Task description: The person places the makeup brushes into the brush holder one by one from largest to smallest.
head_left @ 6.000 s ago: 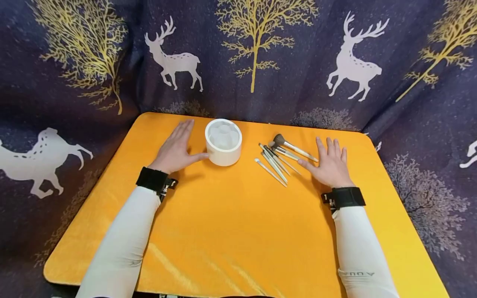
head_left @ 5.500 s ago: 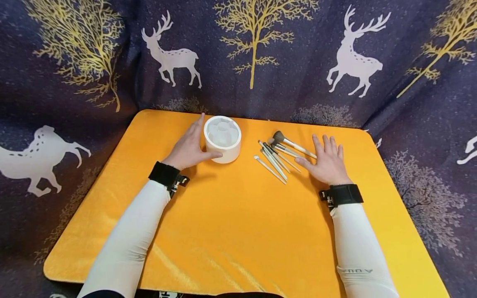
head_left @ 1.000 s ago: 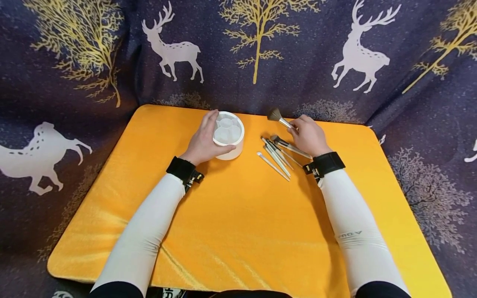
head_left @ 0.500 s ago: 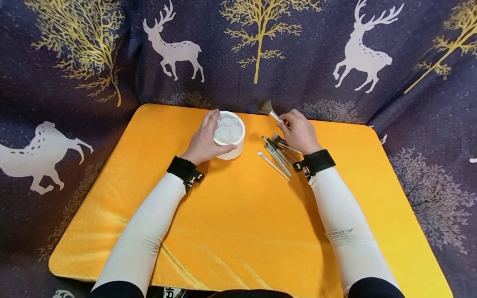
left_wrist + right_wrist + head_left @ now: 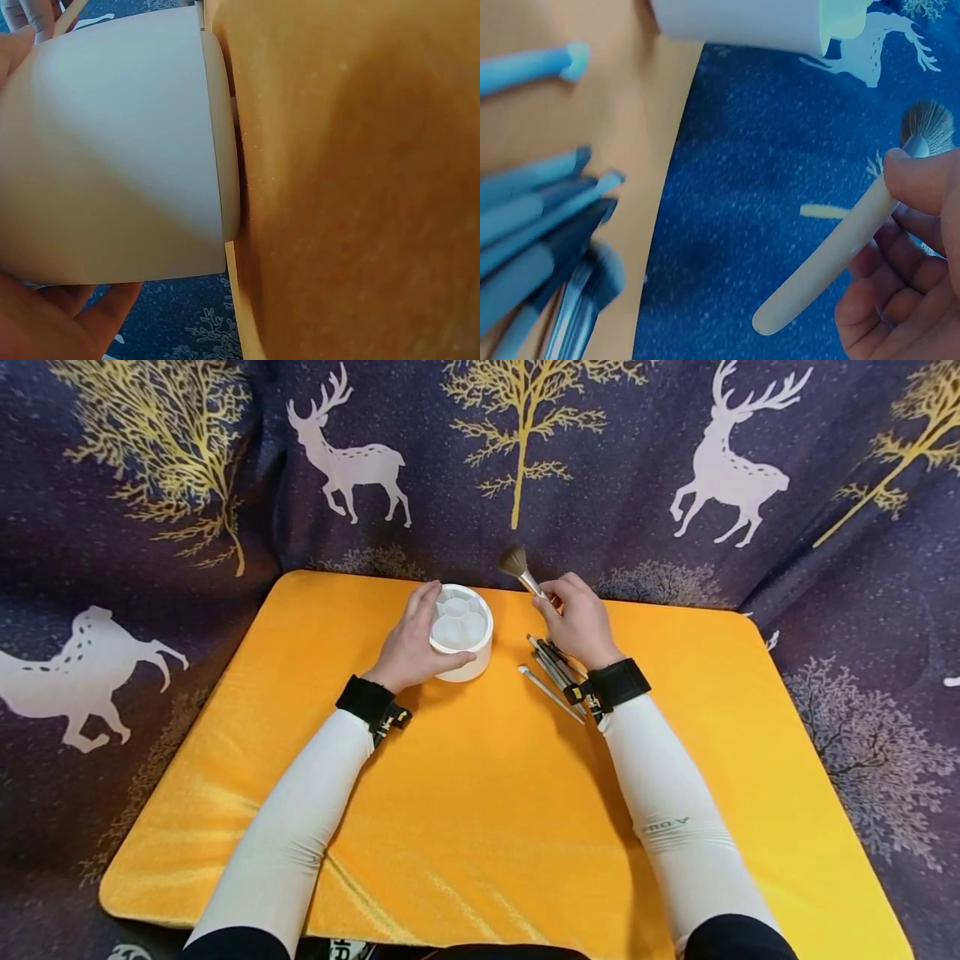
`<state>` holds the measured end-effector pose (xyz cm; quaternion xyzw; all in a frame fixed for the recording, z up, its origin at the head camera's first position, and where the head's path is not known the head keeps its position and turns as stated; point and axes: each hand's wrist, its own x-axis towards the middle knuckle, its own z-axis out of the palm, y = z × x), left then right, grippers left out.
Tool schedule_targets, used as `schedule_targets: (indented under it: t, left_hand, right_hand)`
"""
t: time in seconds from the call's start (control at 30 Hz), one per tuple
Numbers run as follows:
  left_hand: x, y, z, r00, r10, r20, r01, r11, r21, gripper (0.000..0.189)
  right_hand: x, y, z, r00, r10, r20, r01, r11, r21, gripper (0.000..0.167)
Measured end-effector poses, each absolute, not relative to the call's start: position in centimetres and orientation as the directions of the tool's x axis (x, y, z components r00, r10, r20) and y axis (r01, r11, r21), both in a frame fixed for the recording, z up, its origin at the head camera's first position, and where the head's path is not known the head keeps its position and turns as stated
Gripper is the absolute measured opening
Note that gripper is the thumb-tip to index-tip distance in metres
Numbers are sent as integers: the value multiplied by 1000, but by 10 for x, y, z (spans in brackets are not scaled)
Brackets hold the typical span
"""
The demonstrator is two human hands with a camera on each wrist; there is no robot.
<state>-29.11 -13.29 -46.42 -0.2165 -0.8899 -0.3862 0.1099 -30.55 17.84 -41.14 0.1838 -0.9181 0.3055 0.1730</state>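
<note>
My left hand [image 5: 411,643] holds the side of a white round brush holder [image 5: 478,666] at the back of the table, thumb in front and fingers behind. Clear dividers split its top into compartments. In the left wrist view the holder's plain wall [image 5: 120,150] fills the left half. My right hand [image 5: 581,620] pinches a makeup brush [image 5: 832,259] by its pale handle, near the bristles. Its fluffy brown head [image 5: 513,560] points up and left, to the right of the holder, and the handle's bare end hangs free in the right wrist view.
Several thinner makeup brushes [image 5: 551,667] lie bunched below my right hand, partly hidden by its wrist strap. One brush [image 5: 545,689] lies apart on their left. The yellow cloth-covered table [image 5: 465,827] ends at a dark curtain [image 5: 600,468] printed with deer and trees.
My left hand has moved in from beside the holder and now grips it. The right hand has picked up the large fluffy brush and carried it left toward the holder, tilting the head more upright.
</note>
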Motion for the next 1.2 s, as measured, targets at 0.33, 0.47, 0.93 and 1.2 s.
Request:
schedule_targets:
  t: [0.33, 0.47, 0.93, 1.2]
  left_hand:
    - [-290, -134, -466, -883, 305, 357, 469, 608, 641, 133]
    - [-291, -133, -466, -881, 307, 359, 472, 608, 638, 133]
    - [-292, -132, -469, -881, 301, 365, 472, 615, 632, 133]
    - [-293, -132, -469, -883, 294, 366, 468, 617, 633, 133]
  right_hand:
    - [-306, 158, -408, -858, -219, 465, -477, 677, -561, 25]
    - [-306, 154, -407, -865, -206, 458, -469, 660, -587, 24]
    - [-309, 137, -401, -851, -172, 496, -499, 560, -661, 23]
    - [-311, 124, -392, -841, -153, 519, -521, 488, -700, 25]
